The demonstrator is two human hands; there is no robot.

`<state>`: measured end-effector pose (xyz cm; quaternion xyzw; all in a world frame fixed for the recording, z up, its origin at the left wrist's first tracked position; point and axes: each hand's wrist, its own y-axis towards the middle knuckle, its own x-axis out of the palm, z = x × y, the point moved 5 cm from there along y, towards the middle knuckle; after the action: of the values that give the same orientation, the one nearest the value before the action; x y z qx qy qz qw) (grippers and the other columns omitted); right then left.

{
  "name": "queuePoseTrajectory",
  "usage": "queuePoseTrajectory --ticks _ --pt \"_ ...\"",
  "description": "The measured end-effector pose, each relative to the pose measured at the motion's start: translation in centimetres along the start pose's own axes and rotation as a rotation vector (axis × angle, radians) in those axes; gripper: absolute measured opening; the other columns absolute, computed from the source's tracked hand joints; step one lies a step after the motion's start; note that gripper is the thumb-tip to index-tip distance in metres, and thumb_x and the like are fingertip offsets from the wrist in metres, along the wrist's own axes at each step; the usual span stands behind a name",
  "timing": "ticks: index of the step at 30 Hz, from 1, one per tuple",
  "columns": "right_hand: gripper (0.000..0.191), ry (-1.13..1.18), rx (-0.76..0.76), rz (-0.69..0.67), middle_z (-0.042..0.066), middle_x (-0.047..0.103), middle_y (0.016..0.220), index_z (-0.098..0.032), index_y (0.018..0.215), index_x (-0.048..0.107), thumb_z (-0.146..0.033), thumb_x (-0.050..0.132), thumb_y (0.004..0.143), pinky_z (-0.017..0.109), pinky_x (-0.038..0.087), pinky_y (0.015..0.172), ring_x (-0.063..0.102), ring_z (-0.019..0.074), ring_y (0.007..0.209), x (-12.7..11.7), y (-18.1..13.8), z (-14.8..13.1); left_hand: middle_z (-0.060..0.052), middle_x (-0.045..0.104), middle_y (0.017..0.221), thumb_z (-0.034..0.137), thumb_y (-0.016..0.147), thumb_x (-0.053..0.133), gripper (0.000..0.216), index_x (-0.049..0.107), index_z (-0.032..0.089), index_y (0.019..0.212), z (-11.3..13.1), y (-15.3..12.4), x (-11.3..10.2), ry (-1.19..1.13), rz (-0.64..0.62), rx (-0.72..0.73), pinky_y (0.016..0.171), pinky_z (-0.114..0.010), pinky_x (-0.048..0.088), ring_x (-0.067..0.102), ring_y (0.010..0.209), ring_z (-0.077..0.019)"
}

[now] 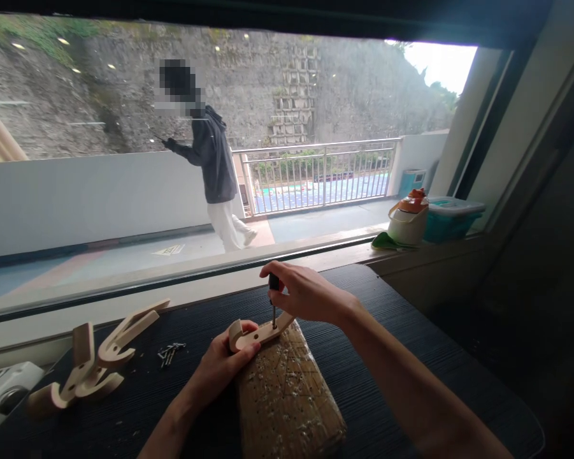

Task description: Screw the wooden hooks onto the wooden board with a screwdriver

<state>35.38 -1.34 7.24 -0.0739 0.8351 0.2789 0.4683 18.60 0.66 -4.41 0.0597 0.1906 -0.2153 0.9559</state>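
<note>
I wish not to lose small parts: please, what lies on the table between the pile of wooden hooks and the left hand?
In the head view, a small heap of metal screws lies between the wooden hooks and the left hand.

Head camera: looks from above and behind the left hand (227, 350) and right hand (310, 293), facing forward and down.
Hands: seen at close range, near the middle of the view.
Table (392, 338): viewed from above, spreading on both sides of the hands.
Rock wall (363, 95): far beyond the hands, seen past the window frame (487, 121).
</note>
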Motion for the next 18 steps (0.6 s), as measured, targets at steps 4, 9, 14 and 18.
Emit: queuePoseTrajectory --ticks 4,9,14,18 --pt "0.026 0.024 -0.040 -0.010 0.003 0.062 0.082 -0.020 0.108 0.053 -0.020 0.045 0.083 0.023 0.033 0.059 0.050 0.0112 0.065 0.10 0.08 -0.21 -0.003 0.067 0.089 0.040 0.072 0.062 0.033 0.062 0.016 0.095 0.05 0.00 -0.04 0.010 0.005 0.005 0.069 -0.024 0.045 0.060 0.079 -0.0191" --pt "0.025 -0.049 0.027 -0.016 0.002 0.062 0.076 -0.019 0.108 0.053 -0.027 0.045 0.086 0.024 0.031 0.057 0.048 0.0121 0.063 0.04 0.13 0.36 -0.004 0.066 0.093 0.041 0.073 0.061 0.033 0.060 0.017 0.097 -0.17 0.00 -0.08 0.033 -0.009 0.007 0.070 -0.024 0.045 0.059 0.084 -0.0201" --pt "0.033 -0.048 0.014 -0.009 0.006 0.064 0.091 -0.019 0.116 0.051 -0.024 0.047 0.083 0.025 0.034 0.060 0.051 0.0128 0.067 -0.01 0.04 0.25 -0.004 0.066 0.093 0.042 0.074 0.059 0.034 0.059 0.017 0.098 -0.20 -0.03 -0.01 0.044 -0.021 0.002 0.070 -0.025 0.044 0.059 0.084 -0.0202" --pt "0.032 -0.027 -0.026 -0.014 0.005 0.064 0.089 -0.020 0.116 0.051 -0.021 0.044 0.084 0.024 0.035 0.061 0.052 0.0119 0.068 0.08 0.00 -0.05 -0.004 0.064 0.093 0.043 0.075 0.058 0.035 0.058 0.016 0.099 -0.36 0.04 0.06 0.054 -0.032 0.008 0.072 -0.025 0.044 0.058 0.085 -0.0202"
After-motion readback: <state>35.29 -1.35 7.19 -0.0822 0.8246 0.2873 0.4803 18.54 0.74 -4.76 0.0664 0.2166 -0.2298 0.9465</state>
